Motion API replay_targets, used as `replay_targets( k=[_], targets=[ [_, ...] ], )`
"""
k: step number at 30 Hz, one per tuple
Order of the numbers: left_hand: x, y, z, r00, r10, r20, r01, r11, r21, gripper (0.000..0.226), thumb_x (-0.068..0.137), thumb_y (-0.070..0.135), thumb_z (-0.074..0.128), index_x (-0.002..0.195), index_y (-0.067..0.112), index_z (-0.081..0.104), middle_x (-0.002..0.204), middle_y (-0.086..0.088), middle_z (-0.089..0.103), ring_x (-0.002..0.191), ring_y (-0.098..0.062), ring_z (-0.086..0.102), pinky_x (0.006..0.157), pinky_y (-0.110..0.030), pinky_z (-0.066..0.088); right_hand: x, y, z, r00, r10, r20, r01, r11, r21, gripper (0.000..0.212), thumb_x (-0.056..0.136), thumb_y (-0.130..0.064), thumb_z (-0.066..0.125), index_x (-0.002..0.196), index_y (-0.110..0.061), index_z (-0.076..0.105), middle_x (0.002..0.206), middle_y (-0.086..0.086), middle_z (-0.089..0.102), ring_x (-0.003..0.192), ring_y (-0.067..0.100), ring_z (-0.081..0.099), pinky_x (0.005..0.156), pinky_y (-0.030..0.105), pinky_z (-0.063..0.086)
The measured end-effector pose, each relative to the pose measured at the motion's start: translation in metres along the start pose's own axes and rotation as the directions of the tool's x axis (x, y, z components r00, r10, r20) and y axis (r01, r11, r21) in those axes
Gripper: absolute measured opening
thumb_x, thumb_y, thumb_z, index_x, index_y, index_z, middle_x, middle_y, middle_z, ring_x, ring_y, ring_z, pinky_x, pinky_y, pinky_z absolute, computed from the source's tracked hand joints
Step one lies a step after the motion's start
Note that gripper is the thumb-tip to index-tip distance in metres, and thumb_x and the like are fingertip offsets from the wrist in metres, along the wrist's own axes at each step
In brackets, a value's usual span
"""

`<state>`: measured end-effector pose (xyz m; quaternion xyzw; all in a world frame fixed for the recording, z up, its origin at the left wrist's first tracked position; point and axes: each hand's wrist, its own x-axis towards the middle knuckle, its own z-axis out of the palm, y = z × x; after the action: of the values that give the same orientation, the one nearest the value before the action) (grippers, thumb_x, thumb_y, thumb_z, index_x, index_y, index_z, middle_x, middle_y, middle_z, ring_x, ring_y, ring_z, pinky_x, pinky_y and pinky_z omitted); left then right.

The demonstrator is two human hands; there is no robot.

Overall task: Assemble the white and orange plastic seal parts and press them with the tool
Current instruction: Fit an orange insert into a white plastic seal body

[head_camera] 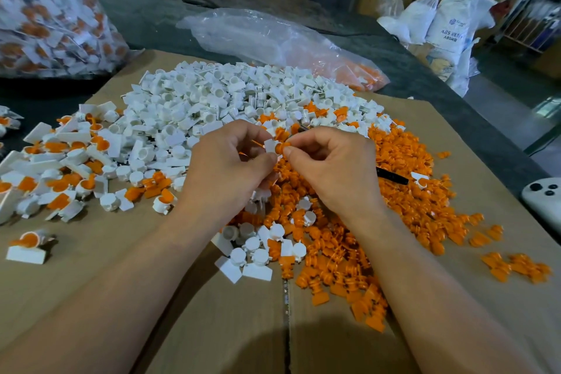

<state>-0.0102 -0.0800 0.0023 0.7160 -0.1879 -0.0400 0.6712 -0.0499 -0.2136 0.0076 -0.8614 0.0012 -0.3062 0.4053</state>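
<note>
My left hand (230, 161) pinches a white seal part (270, 145) between thumb and fingers. My right hand (331, 164) pinches an orange seal part (283, 147) that touches the white one, both held above the piles. A black tool (391, 175) sticks out to the right from under my right hand; its front end is hidden. A heap of loose white parts (212, 100) lies behind my hands. A heap of loose orange parts (394, 191) spreads to the right and in front. Joined white-and-orange seals (60, 173) lie at the left.
Flattened cardboard (121, 282) covers the dark table. A full clear bag of seals (45, 15) stands at the back left. A near-empty plastic bag (273, 36) lies behind the white heap. A white device with dark buttons (543, 197) sits at the right edge.
</note>
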Motion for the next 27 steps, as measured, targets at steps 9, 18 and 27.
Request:
replay_targets(
  k=[9,18,27],
  targets=[
    [-0.0012,0.0004,0.0003,0.998,0.061,-0.018,-0.06,0.997,0.038,0.026,0.082,0.005,0.067,0.073,0.029,0.063,0.067,0.006,0.067,0.057,-0.004,0.066,0.048,-0.012,0.049,-0.0013,-0.0008,0.0008,1.0,0.006,-0.019,-0.006,1.0,0.007,0.005,0.076,-0.008,0.072,0.078,-0.012,0.072,0.063,-0.025,0.056,0.059,-0.011,0.057,0.055,0.003,0.041],
    [-0.0037,0.0006,0.0021,0.993,0.105,-0.047,-0.1,0.99,0.098,0.026,0.082,0.008,0.068,0.072,0.031,0.063,0.07,0.008,0.068,0.059,-0.008,0.066,0.051,-0.017,0.053,-0.0022,-0.0049,0.002,0.998,-0.028,-0.047,0.025,0.997,-0.076,0.004,0.074,-0.007,0.071,0.072,-0.01,0.07,0.06,-0.024,0.054,0.062,-0.004,0.058,0.057,0.01,0.047],
    [-0.0054,0.0009,0.0031,0.994,0.107,-0.038,-0.103,0.99,0.092,0.025,0.082,0.008,0.068,0.074,0.032,0.065,0.071,0.01,0.068,0.06,-0.011,0.066,0.06,-0.027,0.057,-0.0024,-0.0049,0.0021,0.999,0.027,0.017,-0.026,0.999,-0.033,0.023,0.075,-0.009,0.07,0.062,-0.027,0.063,0.053,-0.023,0.055,0.058,-0.002,0.058,0.053,0.011,0.046]
  ],
)
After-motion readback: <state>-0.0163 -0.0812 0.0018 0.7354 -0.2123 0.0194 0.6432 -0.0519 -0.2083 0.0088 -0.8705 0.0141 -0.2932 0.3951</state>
